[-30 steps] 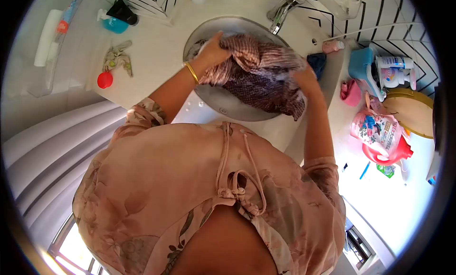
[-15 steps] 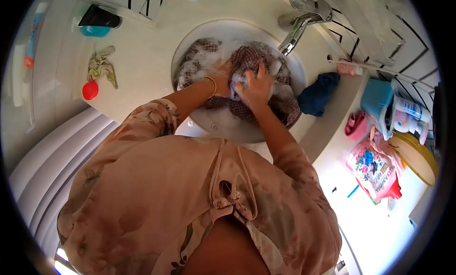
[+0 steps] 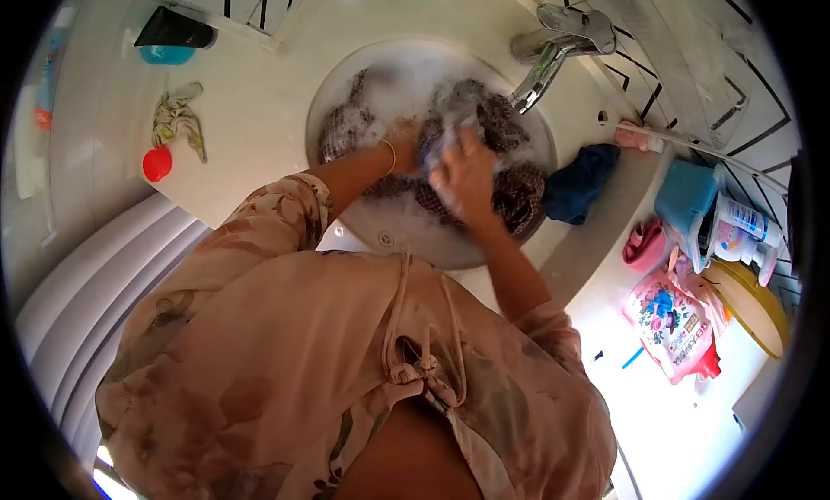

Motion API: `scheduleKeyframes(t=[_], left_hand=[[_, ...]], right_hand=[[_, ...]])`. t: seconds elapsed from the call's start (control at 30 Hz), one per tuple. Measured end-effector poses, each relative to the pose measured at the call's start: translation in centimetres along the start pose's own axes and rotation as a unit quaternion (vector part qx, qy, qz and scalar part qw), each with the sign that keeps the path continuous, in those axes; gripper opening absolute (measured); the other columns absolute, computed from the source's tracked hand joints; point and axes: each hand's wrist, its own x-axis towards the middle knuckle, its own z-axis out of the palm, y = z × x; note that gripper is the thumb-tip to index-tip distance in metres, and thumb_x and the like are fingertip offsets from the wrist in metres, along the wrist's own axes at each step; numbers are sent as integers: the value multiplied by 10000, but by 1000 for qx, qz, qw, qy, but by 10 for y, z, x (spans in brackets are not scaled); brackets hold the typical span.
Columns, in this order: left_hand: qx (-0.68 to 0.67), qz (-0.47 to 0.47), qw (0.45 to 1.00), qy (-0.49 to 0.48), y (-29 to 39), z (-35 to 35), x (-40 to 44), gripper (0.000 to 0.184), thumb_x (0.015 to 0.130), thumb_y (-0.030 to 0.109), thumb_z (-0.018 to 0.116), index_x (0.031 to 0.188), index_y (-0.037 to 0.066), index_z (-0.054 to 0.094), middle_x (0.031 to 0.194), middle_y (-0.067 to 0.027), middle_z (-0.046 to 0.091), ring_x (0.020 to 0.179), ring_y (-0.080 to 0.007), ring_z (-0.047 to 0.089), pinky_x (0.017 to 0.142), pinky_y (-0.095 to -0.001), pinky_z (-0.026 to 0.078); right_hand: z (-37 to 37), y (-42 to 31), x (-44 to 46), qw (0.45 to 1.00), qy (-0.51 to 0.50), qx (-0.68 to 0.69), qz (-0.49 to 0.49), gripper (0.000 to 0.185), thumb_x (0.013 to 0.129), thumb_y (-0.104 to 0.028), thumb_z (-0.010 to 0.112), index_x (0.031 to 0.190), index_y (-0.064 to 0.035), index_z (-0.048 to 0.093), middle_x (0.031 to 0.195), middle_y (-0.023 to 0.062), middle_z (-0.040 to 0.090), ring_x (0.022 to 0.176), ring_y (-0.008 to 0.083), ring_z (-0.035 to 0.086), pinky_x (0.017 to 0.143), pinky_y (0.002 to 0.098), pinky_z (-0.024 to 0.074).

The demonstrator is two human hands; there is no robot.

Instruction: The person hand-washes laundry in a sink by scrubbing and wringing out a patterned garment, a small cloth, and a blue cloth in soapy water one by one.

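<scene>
A dark checked garment (image 3: 523, 189) lies soaked and bunched in a round white sink (image 3: 322, 111), among white suds (image 3: 419, 63). My right hand (image 3: 467, 176) is closed over a bunched, foamy part of the cloth near the sink's middle, its fingers bent and slightly smeared by motion. Just to its left, my left hand (image 3: 405, 144) reaches into the wet cloth, a thin gold bangle (image 3: 392, 157) at its wrist. Foam and fabric hide the left fingers, so their grip does not show.
A chrome faucet (image 3: 540, 72) overhangs the sink's right rim. Dark blue cloth (image 3: 581, 184) lies right of the sink. On the left counter are a patterned rag (image 3: 177, 120), a red cap (image 3: 156, 164) and a black tube (image 3: 177, 29). A pink detergent bag (image 3: 670, 323) sits far right.
My right hand has shifted slightly on the cloth and its fingers have drawn in. The bunched fabric has changed shape, with more foam at the top. My left hand stays in nearly the same place.
</scene>
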Motion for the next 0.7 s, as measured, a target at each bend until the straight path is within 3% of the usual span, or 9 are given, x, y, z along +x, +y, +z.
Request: scheduleKeyframes(t=[0.13, 0.27, 0.33, 0.4, 0.47, 0.53, 0.63, 0.67, 0.7], left_hand=[[4, -16, 1000, 23, -5, -8, 0, 618, 866, 313, 402, 1393, 100, 159, 1438, -149, 117, 1325, -323, 70, 1075, -423, 82], [-33, -52, 998, 16, -12, 18, 28, 567, 880, 193, 373, 1395, 109, 153, 1443, -144, 85, 1330, -321, 32, 1080, -407, 60], [-53, -50, 997, 20, -13, 19, 30, 568, 865, 176, 395, 1387, 107, 179, 1419, -147, 148, 1315, -312, 93, 1069, -405, 103], [-76, -38, 996, 23, -13, 15, 26, 570, 851, 158, 417, 1378, 105, 206, 1396, -150, 211, 1300, -304, 155, 1059, -403, 145], [-102, -20, 994, 21, -11, 7, 18, 573, 836, 140, 439, 1369, 103, 232, 1372, -153, 274, 1285, -295, 217, 1049, -401, 188], [-122, -1, 992, 11, -7, -3, 8, 576, 822, 123, 462, 1361, 101, 259, 1349, -156, 337, 1270, -287, 278, 1039, -399, 230], [-89, 1, 996, 19, -6, -5, 8, 559, 824, 168, 458, 1353, 116, 282, 1341, -150, 366, 1252, -283, 324, 1022, -390, 271], [-61, -6, 998, 26, -7, -2, 12, 551, 829, 195, 451, 1351, 124, 287, 1343, -146, 365, 1247, -284, 331, 1016, -386, 281], [-30, -12, 999, 32, -6, 1, 15, 544, 834, 222, 444, 1349, 132, 292, 1345, -142, 364, 1242, -284, 339, 1010, -382, 291]], right_hand=[[40, 2, 22, 966, -129, -212, 72, 573, 718, -477, 573, 1172, -130, 522, 1210, 107, 467, 1013, 280, 492, 820, 410, 392], [32, 23, 96, 920, -133, 90, 357, 553, 760, -504, 500, 1127, -93, 536, 1157, 123, 521, 1077, 254, 490, 855, 393, 407], [59, 57, 92, 933, -154, 60, 319, 458, 803, -403, 487, 1073, -39, 548, 1087, 142, 554, 961, 293, 531, 824, 428, 415], [50, 87, 78, 989, -101, -96, -55, 323, 860, -288, 454, 961, 3, 552, 894, 145, 585, 832, 283, 574, 698, 412, 472], [30, 56, 37, 975, -72, 159, 136, 271, 823, -263, 508, 948, -27, 553, 867, 142, 560, 785, 269, 571, 634, 402, 472], [17, 15, -3, 997, 46, 61, -30, 308, 766, -273, 572, 1001, -74, 567, 937, 149, 547, 793, 280, 562, 649, 425, 465], [31, 5, -1, 981, -75, -164, -69, 391, 738, -318, 599, 1063, -103, 570, 1021, 173, 541, 830, 288, 551, 684, 470, 454], [80, 30, 12, 976, 84, -195, -41, 435, 781, -388, 544, 1084, -75, 558, 1084, 198, 528, 922, 296, 531, 790, 475, 423], [62, 24, 52, 984, -68, -101, 131, 438, 809, -405, 496, 1074, -62, 558, 1084, 201, 528, 954, 297, 516, 820, 463, 405]])
